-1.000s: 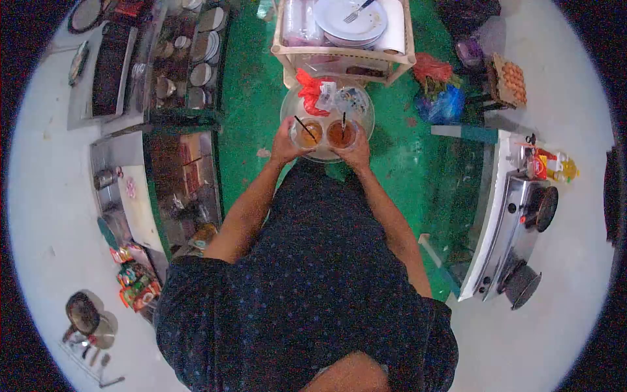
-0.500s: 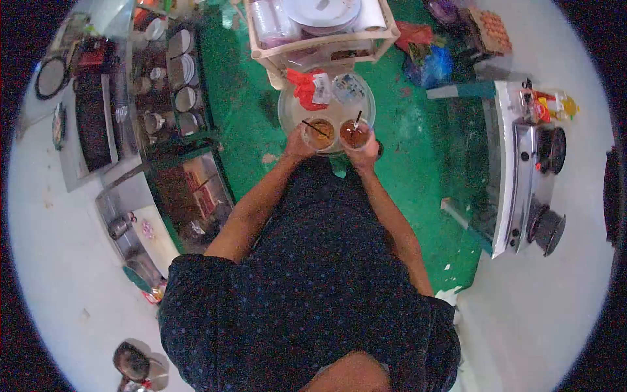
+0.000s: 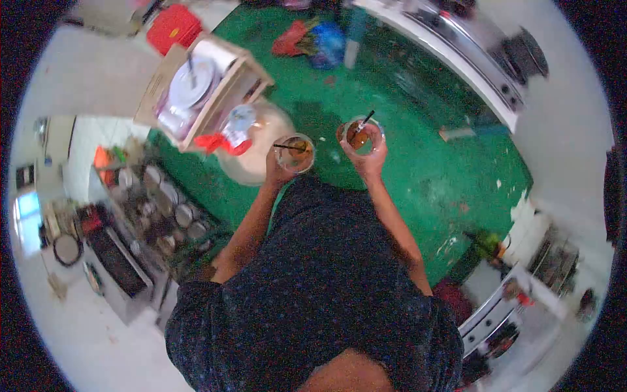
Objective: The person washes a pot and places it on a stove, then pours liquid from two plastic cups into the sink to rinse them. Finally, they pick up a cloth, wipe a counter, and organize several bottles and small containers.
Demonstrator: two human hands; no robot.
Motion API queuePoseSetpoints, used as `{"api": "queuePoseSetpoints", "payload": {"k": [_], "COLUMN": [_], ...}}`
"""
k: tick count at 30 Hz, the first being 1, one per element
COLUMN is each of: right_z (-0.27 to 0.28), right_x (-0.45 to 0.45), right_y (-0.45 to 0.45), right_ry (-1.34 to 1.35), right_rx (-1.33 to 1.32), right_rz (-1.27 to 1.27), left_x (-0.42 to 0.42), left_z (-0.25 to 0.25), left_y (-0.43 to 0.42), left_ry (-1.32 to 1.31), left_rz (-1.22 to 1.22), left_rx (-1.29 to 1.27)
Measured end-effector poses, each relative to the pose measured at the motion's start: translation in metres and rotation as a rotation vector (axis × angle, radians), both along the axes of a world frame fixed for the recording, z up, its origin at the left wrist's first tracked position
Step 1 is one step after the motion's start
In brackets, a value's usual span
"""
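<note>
My left hand (image 3: pixel 277 166) is wrapped round a clear cup (image 3: pixel 297 154) of amber drink with a black straw in it. In my right hand (image 3: pixel 368 159) is a second clear cup (image 3: pixel 360 136) of brown drink, also with a dark straw. Both cups are upright over the green floor, a short way apart. Just left of my left hand stands a round pale stool or table (image 3: pixel 251 167), bearing a red bag (image 3: pixel 225 143) and a clear plastic item (image 3: pixel 241 118).
A trolley (image 3: pixel 228 98) with stacked plates (image 3: pixel 192 83) stands at the upper left. Behind it is a red stool (image 3: pixel 174 29). Bags (image 3: pixel 325 44) lie on the floor at the top. A stove counter (image 3: pixel 450 32) runs along the upper right, and dish shelves (image 3: pixel 163 202) stand at the left.
The view has turned to the right, so the trolley and round surface have shifted left. Both cups are now off the round surface and farther apart, still in my hands.
</note>
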State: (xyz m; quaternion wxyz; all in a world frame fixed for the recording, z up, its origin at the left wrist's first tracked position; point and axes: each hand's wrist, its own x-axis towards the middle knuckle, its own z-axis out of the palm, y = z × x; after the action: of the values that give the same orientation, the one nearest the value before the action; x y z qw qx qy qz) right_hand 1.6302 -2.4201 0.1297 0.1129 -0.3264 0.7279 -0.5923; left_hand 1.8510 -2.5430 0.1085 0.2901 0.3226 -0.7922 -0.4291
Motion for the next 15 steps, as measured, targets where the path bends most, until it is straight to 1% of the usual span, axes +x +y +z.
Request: {"api": "queuePoseSetpoints", "payload": {"k": [3, 4, 5, 7, 8, 11, 12, 13, 15], "right_z": [0.019, 0.029, 0.043, 0.047, 0.046, 0.055, 0.060, 0.057, 0.059], "right_x": [-0.048, -0.059, -0.067, -0.084, -0.094, -0.123, -0.129, -0.123, -0.136], "right_y": [0.061, 0.082, 0.103, 0.153, 0.176, 0.231, 0.249, 0.258, 0.276], "right_ry": [0.073, 0.098, 0.120, 0.130, 0.114, 0.119, 0.130, 0.133, 0.144], "right_rx": [0.023, -0.010, -0.035, -0.045, -0.026, 0.025, 0.048, 0.064, 0.026], "right_rz": [-0.091, -0.157, -0.216, -0.320, -0.365, -0.518, -0.572, -0.632, -0.762], "left_x": [-0.056, -0.077, -0.100, -0.141, -0.161, -0.212, -0.227, -0.231, -0.269], "left_z": [0.004, 0.006, 0.015, 0.034, 0.030, 0.027, 0.031, 0.024, 0.029], "left_y": [0.026, 0.035, 0.051, 0.089, 0.097, 0.122, 0.137, 0.144, 0.152], "left_ry": [-0.038, -0.114, -0.014, 0.175, 0.227, 0.105, 0.145, 0.146, 0.164], "left_rz": [-0.080, -0.047, -0.095, -0.181, -0.263, -0.352, -0.358, -0.406, -0.512], "left_rx": [0.159, 0.206, 0.263, 0.394, 0.259, -0.047, 0.121, 0.107, 0.011]}}
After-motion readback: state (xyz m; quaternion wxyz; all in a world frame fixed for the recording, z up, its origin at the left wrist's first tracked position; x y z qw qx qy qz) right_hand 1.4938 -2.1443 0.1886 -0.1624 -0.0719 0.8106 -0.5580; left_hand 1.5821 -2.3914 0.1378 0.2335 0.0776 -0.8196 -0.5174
